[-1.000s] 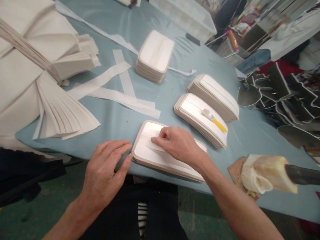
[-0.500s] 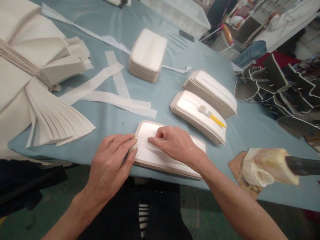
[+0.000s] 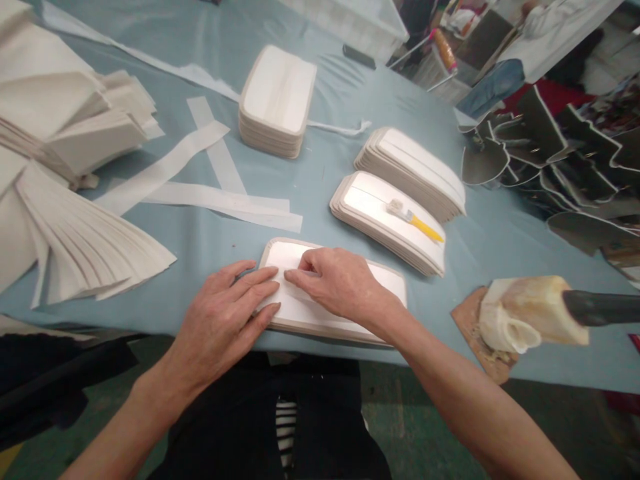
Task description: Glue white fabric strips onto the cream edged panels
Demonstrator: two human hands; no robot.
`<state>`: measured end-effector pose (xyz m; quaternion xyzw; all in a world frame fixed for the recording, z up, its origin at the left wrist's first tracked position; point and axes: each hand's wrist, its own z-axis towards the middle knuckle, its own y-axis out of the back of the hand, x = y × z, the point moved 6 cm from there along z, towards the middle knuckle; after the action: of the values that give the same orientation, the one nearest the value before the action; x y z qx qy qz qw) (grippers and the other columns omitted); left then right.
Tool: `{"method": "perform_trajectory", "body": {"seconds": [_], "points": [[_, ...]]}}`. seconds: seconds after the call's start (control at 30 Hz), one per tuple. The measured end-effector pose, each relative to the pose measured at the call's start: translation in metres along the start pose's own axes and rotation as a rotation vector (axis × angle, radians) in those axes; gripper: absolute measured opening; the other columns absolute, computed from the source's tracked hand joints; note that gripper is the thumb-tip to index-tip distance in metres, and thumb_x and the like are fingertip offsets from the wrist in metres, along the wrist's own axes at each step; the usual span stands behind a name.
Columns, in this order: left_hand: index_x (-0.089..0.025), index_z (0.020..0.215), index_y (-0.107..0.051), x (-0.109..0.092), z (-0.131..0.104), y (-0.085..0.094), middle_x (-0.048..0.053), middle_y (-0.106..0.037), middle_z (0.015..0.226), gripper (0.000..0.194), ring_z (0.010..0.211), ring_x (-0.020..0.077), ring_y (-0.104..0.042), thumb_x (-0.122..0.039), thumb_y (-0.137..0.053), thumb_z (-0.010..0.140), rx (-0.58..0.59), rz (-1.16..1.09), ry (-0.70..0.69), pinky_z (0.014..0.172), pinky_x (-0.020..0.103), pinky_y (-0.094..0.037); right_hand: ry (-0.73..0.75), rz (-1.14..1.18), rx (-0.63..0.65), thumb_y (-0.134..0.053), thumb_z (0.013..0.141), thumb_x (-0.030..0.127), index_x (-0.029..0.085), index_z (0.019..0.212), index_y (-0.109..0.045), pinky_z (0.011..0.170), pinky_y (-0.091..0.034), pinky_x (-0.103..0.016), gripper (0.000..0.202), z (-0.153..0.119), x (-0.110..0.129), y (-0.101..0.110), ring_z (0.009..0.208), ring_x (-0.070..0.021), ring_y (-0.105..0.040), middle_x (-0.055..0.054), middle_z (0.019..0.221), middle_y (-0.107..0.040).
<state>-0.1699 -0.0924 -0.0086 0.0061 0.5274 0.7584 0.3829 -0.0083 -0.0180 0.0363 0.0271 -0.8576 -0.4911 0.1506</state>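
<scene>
A long white panel with a beige rim (image 3: pixel 345 323) lies at the table's front edge, on what looks like a thin stack. My left hand (image 3: pixel 227 307) rests at its left end, fingers spread, fingertips on the white surface. Over the panel's upper left part is my right hand (image 3: pixel 333 280), its thumb and forefinger pressed together close to the surface; whatever is between them is too small to make out. Behind it, a brush with a yellow handle (image 3: pixel 424 228) lies on a stack of similar panels (image 3: pixel 370 190).
Another long stack (image 3: pixel 420 160) and a squarer stack (image 3: pixel 277 93) stand farther back. White strips (image 3: pixel 215 197) and fanned beige pieces (image 3: pixel 90 233) lie left. A glue-crusted container (image 3: pixel 525 313) with a dark handle is at right, near dark curved sheets (image 3: pixel 540 160).
The view has shifted slightly, moving the table's contents left and up. My left fingers reach a little farther onto the panel. My right hand keeps its pinch near the same spot.
</scene>
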Motion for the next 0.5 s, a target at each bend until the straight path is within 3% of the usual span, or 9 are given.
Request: {"method": "perform_trajectory", "body": {"seconds": [0.13, 0.3, 0.5], "points": [[-0.022, 0.127, -0.071, 0.001, -0.002, -0.002, 0.008, -0.076, 0.141, 0.027, 0.133, 0.0326, -0.063, -0.031, -0.06, 0.105, 0.035, 0.015, 0.027, 0.114, 0.053, -0.051, -0.018, 0.028, -0.026, -0.063, 0.104, 0.052, 0.023, 0.106, -0.08, 0.073, -0.036, -0.031, 0.034, -0.005, -0.009, 0.006, 0.096, -0.0241, -0.071, -0.008, 0.104, -0.082], [-0.022, 0.131, -0.068, 0.0, -0.003, -0.003, 0.009, -0.074, 0.143, 0.03, 0.132, 0.0351, -0.063, -0.034, -0.057, 0.105, 0.027, 0.042, 0.004, 0.111, 0.054, -0.052, -0.072, 0.129, 0.021, -0.069, 0.099, 0.052, 0.021, 0.105, -0.08, 0.069, -0.033, -0.029, 0.033, -0.018, -0.035, 0.009, 0.085, -0.0194, -0.064, -0.005, 0.094, -0.078], [-0.026, 0.138, -0.063, 0.004, -0.005, -0.007, 0.01, -0.071, 0.149, 0.035, 0.132, 0.0376, -0.064, -0.035, -0.056, 0.105, 0.04, 0.06, -0.043, 0.112, 0.057, -0.051, -0.007, 0.401, 0.129, -0.066, 0.096, 0.048, 0.018, 0.088, -0.071, 0.064, -0.029, -0.027, 0.033, -0.035, -0.079, 0.004, 0.07, -0.0124, -0.048, 0.004, 0.074, -0.058]]}}
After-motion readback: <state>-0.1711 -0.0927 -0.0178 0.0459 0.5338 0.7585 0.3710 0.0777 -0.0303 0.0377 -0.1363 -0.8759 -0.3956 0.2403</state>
